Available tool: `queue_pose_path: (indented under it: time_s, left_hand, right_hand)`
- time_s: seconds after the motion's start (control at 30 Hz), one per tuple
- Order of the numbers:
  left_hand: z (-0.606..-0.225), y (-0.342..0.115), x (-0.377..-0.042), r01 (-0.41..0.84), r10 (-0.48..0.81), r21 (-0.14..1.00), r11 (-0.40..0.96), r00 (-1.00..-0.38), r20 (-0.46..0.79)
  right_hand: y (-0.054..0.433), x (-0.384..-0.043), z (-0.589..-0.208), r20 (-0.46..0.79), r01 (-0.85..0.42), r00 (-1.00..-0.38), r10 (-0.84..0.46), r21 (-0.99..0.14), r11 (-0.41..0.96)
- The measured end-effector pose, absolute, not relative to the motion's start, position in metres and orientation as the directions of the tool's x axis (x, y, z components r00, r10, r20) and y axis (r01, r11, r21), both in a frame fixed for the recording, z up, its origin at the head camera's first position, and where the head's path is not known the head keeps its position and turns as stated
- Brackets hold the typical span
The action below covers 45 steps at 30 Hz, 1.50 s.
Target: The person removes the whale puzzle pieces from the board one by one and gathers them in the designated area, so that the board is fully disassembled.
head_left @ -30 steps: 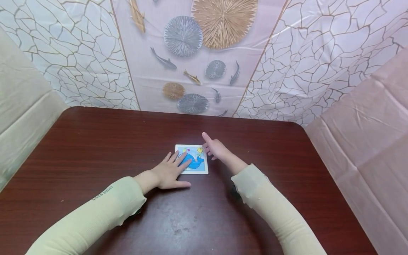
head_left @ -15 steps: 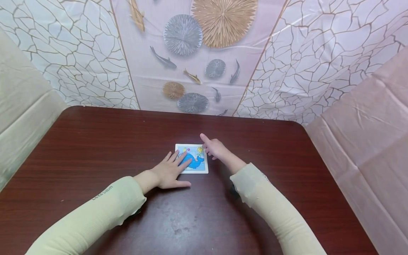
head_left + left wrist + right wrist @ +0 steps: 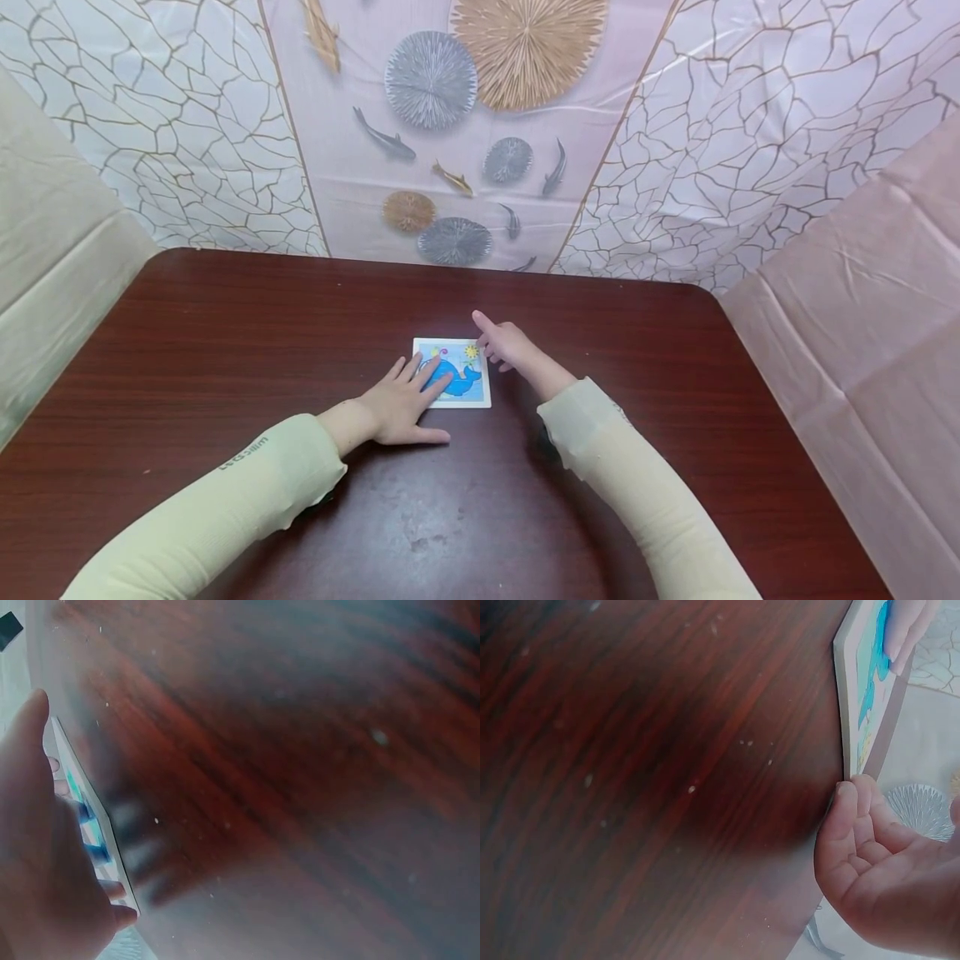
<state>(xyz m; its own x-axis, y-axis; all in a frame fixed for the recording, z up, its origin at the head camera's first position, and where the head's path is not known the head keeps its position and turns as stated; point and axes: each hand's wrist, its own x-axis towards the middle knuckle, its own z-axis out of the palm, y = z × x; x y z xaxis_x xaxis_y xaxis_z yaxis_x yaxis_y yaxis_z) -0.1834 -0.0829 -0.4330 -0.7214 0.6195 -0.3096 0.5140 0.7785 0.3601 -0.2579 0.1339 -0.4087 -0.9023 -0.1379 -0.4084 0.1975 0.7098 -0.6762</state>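
Note:
A small square whale picture puzzle lies flat on the dark table, with a white frame, a blue whale and a yellow sun. My left hand rests on its left part with fingers spread, hiding some of the picture; the thumb points right, off the board. At the upper right corner is my right hand, its fingers loosely bent and its thumb raised apart from the board. In the right wrist view, fingertips touch the corner of the frame. The left wrist view shows the puzzle's edge beyond the left hand.
Brown wood-grain tabletop surrounds the puzzle. A patterned cloth with fish and round motifs hangs behind the table's far edge. Plain pale cloths stand at the left and right sides.
The right hand shifts only slightly at the puzzle's upper right corner, and its thumb moves a little. The left hand and the puzzle stay in place.

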Motion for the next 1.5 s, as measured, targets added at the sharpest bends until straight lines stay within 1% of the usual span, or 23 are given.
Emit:
queue_pose_path:
  time_s: [0.07, 0.23, 0.3, 0.43, 0.53, 0.77, 0.93, 1.13, 1.4, 1.43, 1.5]
  left_hand:
    - [-0.433, -0.083, -0.183, 0.515, 0.62, 0.36, 0.778, -0.721, -0.31]
    - [-0.431, -0.082, -0.184, 0.52, 0.62, 0.353, 0.778, -0.728, -0.292]
    - [-0.43, -0.082, -0.183, 0.522, 0.618, 0.348, 0.779, -0.731, -0.289]
    - [-0.428, -0.082, -0.184, 0.522, 0.617, 0.345, 0.78, -0.732, -0.29]
    - [-0.429, -0.082, -0.185, 0.516, 0.613, 0.344, 0.784, -0.731, -0.301]
    - [-0.424, -0.08, -0.183, 0.505, 0.603, 0.34, 0.793, -0.73, -0.322]
    - [-0.424, -0.078, -0.183, 0.502, 0.603, 0.344, 0.793, -0.728, -0.327]
    - [-0.423, -0.079, -0.182, 0.499, 0.601, 0.349, 0.794, -0.731, -0.322]
    - [-0.424, -0.08, -0.183, 0.492, 0.599, 0.356, 0.795, -0.729, -0.331]
    - [-0.424, -0.081, -0.183, 0.49, 0.599, 0.36, 0.794, -0.729, -0.332]
    - [-0.424, -0.081, -0.183, 0.486, 0.6, 0.368, 0.793, -0.729, -0.33]
  right_hand:
    - [0.131, -0.258, -0.408, -0.415, 0.216, -0.903, -0.11, -0.66, 0.719]
    - [0.142, -0.289, -0.45, -0.364, 0.196, -0.929, -0.062, -0.628, 0.753]
    - [0.147, -0.303, -0.467, -0.348, 0.182, -0.936, -0.056, -0.613, 0.769]
    - [0.151, -0.314, -0.477, -0.355, 0.168, -0.932, -0.073, -0.603, 0.78]
    - [0.15, -0.313, -0.473, -0.372, 0.186, -0.926, -0.071, -0.609, 0.771]
    - [0.129, -0.264, -0.407, -0.412, 0.244, -0.91, -0.051, -0.63, 0.737]
    - [0.128, -0.265, -0.407, -0.442, 0.284, -0.896, -0.039, -0.639, 0.715]
    - [0.128, -0.266, -0.407, -0.45, 0.308, -0.892, -0.038, -0.668, 0.678]
    - [0.125, -0.264, -0.403, -0.423, 0.278, -0.905, -0.047, -0.669, 0.689]
    - [0.128, -0.271, -0.413, -0.412, 0.263, -0.91, -0.056, -0.673, 0.692]
    - [0.128, -0.27, -0.413, -0.409, 0.266, -0.912, -0.044, -0.668, 0.695]
